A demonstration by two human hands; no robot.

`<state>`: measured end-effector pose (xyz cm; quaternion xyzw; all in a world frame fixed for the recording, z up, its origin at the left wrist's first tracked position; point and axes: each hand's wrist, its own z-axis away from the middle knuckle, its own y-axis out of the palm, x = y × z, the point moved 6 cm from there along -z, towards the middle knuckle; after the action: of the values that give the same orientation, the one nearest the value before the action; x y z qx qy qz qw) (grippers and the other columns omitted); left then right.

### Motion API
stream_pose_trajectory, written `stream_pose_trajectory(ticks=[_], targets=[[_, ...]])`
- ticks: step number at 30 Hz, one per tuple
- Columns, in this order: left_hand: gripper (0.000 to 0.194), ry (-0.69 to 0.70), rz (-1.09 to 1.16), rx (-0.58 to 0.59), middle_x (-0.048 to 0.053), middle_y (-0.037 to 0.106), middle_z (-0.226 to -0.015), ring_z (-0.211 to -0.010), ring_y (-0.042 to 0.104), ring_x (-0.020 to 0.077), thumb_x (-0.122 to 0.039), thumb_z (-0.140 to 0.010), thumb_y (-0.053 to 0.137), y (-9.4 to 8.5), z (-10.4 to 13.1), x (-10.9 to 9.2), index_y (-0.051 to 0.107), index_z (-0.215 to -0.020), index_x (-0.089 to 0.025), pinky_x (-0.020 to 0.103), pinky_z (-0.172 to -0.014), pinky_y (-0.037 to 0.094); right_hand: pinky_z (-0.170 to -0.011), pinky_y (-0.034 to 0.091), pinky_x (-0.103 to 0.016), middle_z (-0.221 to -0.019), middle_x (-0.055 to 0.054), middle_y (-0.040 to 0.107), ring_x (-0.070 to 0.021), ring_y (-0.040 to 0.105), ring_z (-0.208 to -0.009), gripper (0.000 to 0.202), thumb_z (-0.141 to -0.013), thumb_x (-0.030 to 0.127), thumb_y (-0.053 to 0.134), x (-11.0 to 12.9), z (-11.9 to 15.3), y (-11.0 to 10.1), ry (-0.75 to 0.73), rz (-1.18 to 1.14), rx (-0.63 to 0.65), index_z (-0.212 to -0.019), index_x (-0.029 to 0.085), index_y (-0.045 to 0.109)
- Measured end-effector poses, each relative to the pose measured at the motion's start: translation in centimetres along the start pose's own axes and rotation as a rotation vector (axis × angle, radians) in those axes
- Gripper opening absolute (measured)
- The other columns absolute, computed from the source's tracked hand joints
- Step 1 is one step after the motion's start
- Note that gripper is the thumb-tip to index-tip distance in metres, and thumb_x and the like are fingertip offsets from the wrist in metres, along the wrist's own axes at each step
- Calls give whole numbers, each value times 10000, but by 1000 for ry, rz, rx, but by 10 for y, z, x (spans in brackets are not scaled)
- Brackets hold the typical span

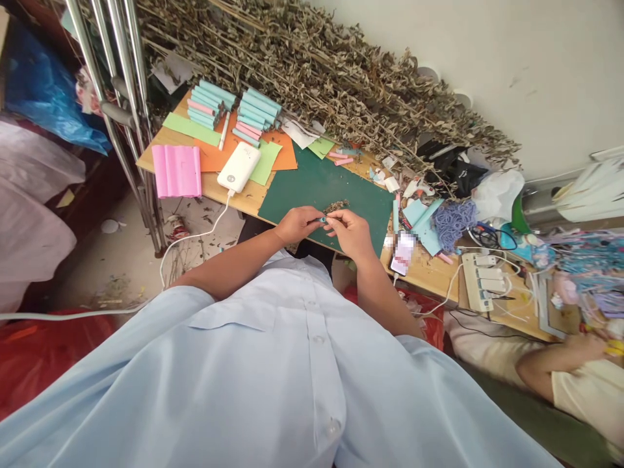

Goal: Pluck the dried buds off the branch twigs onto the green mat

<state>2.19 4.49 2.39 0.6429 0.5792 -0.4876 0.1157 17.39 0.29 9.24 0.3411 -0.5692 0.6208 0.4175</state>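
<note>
My left hand (298, 224) and my right hand (349, 229) meet at the near edge of a dark green mat (312, 179). Pinched between the fingertips of both is a small light-blue paper roll (323, 220), mostly hidden by the fingers. Just beyond my right hand lies a small heap of dried, crumbled plant (337, 205). Stacked blue and pink paper rolls (256, 109) lie at the back left, on orange and green paper sheets (285, 155).
A white power bank (238, 166) with a cable and pink paper (176, 171) lie left. A phone (402, 253), purple yarn (455, 224) and a power strip (478, 283) sit right. Dried stalks (341, 84) line the back. Metal crutches (121, 117) stand left; another person's arm (550, 364) is right.
</note>
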Motion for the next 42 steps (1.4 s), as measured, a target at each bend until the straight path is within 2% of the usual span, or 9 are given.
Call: stream_pose_trajectory(ticks=[6,11,14,20,26,33,38,42], targets=[[371,-21,14,34,108,780,-1002,-915,720,198,-466,-1083,544,0,-1,-2,782,-1135,-186,305,-832,545,-738,653,-355,-887,-24,754,-196,749,-796,213,-937,425,678,-2,-1,2,-82,133,1,-1003,244,769],[371,-18,16,45,104,777,-991,-933,722,205,-471,-1084,539,0,-2,-4,782,-1104,-192,307,-842,545,-951,606,-407,-1032,-64,780,-237,745,-991,166,-977,290,627,13,1,3,-287,423,24,-1033,248,778],[377,-9,6,35,105,775,-983,-946,726,211,-484,-1081,544,1,-1,-4,779,-1086,-190,311,-849,549,-1012,574,-418,-1085,-83,791,-254,733,-1053,178,-984,256,621,20,3,6,-348,519,44,-1055,244,784],[389,3,-9,23,121,786,-1031,-957,737,216,-483,-1076,541,3,0,0,776,-1146,-181,318,-851,559,-1023,579,-444,-1185,-87,789,-273,730,-1057,273,-960,285,657,15,2,5,-325,528,20,-1205,258,777],[412,-16,9,21,120,788,-1022,-948,740,213,-502,-1076,540,3,0,1,779,-1178,-184,314,-841,559,-1009,581,-415,-1142,-60,800,-256,737,-1037,281,-949,261,652,18,4,2,-296,516,22,-1198,266,780],[440,-17,29,24,111,787,-1009,-944,731,210,-550,-1073,543,3,-1,-2,784,-1141,-188,309,-846,545,-996,567,-396,-1064,-62,815,-250,741,-1021,214,-998,238,590,28,6,4,-378,581,54,-1025,254,802],[427,0,18,12,105,768,-964,-902,716,207,-543,-1074,540,1,-1,-4,776,-1092,-188,308,-817,532,-1000,567,-425,-1112,-72,816,-278,736,-1068,237,-1015,250,581,28,4,7,-399,666,62,-1092,264,804],[435,7,-7,33,88,726,-882,-845,685,199,-522,-1086,504,1,-2,-4,744,-962,-182,302,-780,512,-995,575,-427,-1131,-80,816,-290,737,-1088,263,-1026,260,581,29,3,11,-411,705,101,-1163,261,805]])
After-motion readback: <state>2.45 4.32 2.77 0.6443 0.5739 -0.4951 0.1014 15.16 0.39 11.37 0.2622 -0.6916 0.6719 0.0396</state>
